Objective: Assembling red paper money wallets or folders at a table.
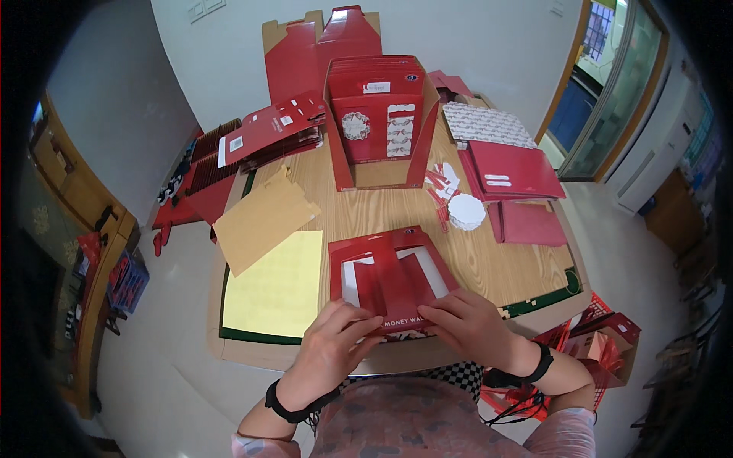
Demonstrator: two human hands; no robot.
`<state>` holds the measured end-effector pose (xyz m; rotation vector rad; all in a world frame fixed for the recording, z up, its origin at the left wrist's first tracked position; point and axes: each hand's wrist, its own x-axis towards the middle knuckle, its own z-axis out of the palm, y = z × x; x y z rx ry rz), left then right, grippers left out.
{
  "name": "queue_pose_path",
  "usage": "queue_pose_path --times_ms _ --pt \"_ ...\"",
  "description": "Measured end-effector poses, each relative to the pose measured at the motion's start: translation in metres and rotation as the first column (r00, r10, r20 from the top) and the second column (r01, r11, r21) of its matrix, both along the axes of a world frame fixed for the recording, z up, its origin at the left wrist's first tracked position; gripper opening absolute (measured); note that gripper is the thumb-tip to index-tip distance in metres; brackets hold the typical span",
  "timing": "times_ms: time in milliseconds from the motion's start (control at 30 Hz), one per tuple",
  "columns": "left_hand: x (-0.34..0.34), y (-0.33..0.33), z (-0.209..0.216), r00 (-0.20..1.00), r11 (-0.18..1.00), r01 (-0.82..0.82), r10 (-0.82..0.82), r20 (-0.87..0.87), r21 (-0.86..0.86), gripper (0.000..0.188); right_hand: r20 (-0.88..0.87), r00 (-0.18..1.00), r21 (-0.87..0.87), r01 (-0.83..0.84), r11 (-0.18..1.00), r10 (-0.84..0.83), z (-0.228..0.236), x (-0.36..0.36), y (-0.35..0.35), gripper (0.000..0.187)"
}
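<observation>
A red cardboard sleeve (393, 286) with two cut-out windows lies in front of me at the table's near edge. White shows through its windows, and pale lettering runs along its near side. My left hand (334, 340) pinches the near left part of that side with curled fingers. At the near right part, my right hand (475, 327) is closed on the same edge, thumb and fingers pressed together. Below the sleeve's near edge, a strip of patterned paper shows between my hands; most of it is hidden.
A tall display box (374, 174) of similar red packs stands at the back. Left are yellow sheets (273, 286), a tan card (267, 221) and stacked red sleeves (275, 126). Right are white round labels (466, 211), red folders (515, 169) and patterned sheets (489, 124). A red crate (599, 309) stands beside the table.
</observation>
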<state>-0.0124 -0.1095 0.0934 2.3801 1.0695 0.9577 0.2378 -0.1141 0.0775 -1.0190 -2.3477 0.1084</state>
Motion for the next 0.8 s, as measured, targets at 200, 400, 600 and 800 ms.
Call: queue_pose_path --times_ms 200,400,600,800 --pt "-0.054 -0.001 -0.033 0.964 0.964 -0.260 0.262 0.042 -0.048 0.034 0.090 0.996 -0.022 0.030 0.999 -0.028 -0.030 0.001 0.010 0.041" --pt "-0.130 -0.016 -0.078 0.777 0.772 -0.606 0.626 0.061 -0.192 0.026 0.111 0.991 -0.104 -0.061 0.993 0.073 -0.015 -0.017 0.015 0.034" --pt "-0.142 -0.027 -0.087 0.566 0.632 -0.497 0.755 0.330 -0.595 0.018 0.251 0.914 -0.153 -0.288 0.945 0.319 -0.008 -0.074 0.035 0.025" --pt "-0.152 -0.028 -0.089 0.526 0.671 -0.391 0.725 0.446 -0.630 0.008 0.343 0.867 -0.147 -0.330 0.932 0.362 -0.043 -0.147 0.059 0.023"
